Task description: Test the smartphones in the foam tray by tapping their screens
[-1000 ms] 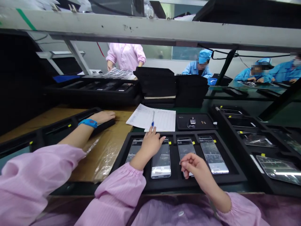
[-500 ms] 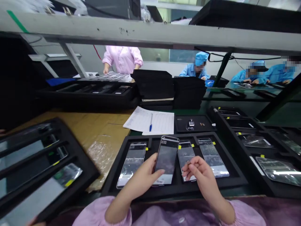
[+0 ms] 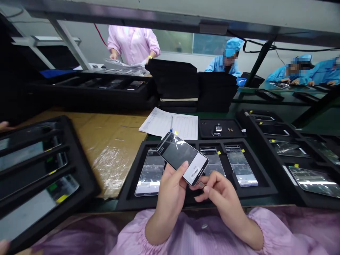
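My left hand grips a smartphone, thumb on its lit screen, the phone tilted with its lower end toward my right hand. Between thumb and fingers, my right hand pinches a small SIM tray close to the phone's bottom edge; whether they touch I cannot tell. Beneath both hands lies a black foam tray with more phones in its slots: one at the left, one partly hidden in the middle, and one at the right.
Behind the tray are paper sheets with a pen, and a small black tray with little parts. Phone trays flank me: a left one with another person's fingers at its edge, and a right one. Black trays are stacked behind; co-workers sit or stand beyond.
The phone in my left hand has turned from upright to slanted, its bottom end now toward my right hand. My right hand has brought the SIM tray close to it. The view has tilted down.
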A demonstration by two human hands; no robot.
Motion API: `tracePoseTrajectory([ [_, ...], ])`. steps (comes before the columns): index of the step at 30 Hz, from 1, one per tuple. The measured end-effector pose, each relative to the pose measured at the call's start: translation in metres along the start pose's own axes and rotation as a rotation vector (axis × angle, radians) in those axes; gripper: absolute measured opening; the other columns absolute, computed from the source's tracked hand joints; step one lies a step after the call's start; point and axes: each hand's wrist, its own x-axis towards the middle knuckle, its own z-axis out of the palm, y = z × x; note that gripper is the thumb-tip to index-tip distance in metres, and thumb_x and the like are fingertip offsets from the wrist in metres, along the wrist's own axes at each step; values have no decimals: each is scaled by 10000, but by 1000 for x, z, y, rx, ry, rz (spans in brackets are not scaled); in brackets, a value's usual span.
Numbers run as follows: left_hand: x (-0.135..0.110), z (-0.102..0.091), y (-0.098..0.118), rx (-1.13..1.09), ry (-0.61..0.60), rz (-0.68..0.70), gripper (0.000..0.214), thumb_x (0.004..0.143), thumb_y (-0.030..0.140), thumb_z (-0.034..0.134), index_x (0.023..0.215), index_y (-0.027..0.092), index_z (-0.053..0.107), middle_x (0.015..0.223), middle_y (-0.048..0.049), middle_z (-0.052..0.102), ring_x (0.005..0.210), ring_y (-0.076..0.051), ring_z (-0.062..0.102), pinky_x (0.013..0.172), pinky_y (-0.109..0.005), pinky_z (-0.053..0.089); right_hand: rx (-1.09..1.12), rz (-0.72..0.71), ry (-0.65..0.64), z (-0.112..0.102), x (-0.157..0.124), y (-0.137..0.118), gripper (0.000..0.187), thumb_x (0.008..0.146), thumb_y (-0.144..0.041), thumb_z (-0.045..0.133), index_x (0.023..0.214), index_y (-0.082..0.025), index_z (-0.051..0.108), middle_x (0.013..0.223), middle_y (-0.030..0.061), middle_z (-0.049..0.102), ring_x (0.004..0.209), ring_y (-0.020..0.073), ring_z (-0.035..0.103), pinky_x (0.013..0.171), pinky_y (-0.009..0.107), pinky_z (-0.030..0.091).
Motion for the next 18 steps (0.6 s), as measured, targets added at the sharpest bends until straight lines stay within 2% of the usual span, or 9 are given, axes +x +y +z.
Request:
tracePoseTrajectory([
  [5, -4, 3, 0, 45, 10, 133, 364, 737, 320, 754, 982, 191, 517, 1019, -34, 670, 794, -148, 633, 652, -255, 519, 80, 33, 26, 2, 5, 5, 326, 833, -310, 723, 726, -146, 462, 972, 69, 696, 837, 171, 711, 644, 243, 613],
  [8, -7, 3, -1, 98, 35, 189, 374, 747, 333, 746, 1024, 226, 518, 961, -16, 667, 753, -143, 612, 637, -259, 513, 68, 26, -3, 3, 6, 5, 305, 846, -307, 713, 740, -148, 475, 969, 74, 700, 849, 164, 708, 667, 238, 612],
  [12, -10, 2, -2, 108, -1, 141, 359, 745, 342, 747, 1007, 237, 526, 816, 21, 635, 613, -108, 551, 537, -235, 467, 25, -12, -86, -1, 5, 4, 224, 877, -281, 682, 788, -152, 521, 874, 49, 692, 867, 147, 699, 709, 231, 606],
  [16, -8, 1, -3, 26, -50, 103, 371, 768, 327, 727, 1039, 215, 500, 918, -14, 657, 721, -135, 614, 572, -238, 488, 32, -19, -114, -8, 3, 3, 184, 914, -260, 636, 818, -163, 511, 910, 47, 703, 899, 148, 700, 715, 228, 604],
  [18, -7, 1, -4, 12, -51, 81, 338, 773, 328, 721, 1003, 200, 509, 937, -25, 659, 731, -135, 621, 530, -216, 460, 32, -14, -113, -9, 3, 3, 197, 921, -259, 625, 810, -166, 491, 933, 55, 708, 916, 151, 699, 722, 234, 605],
])
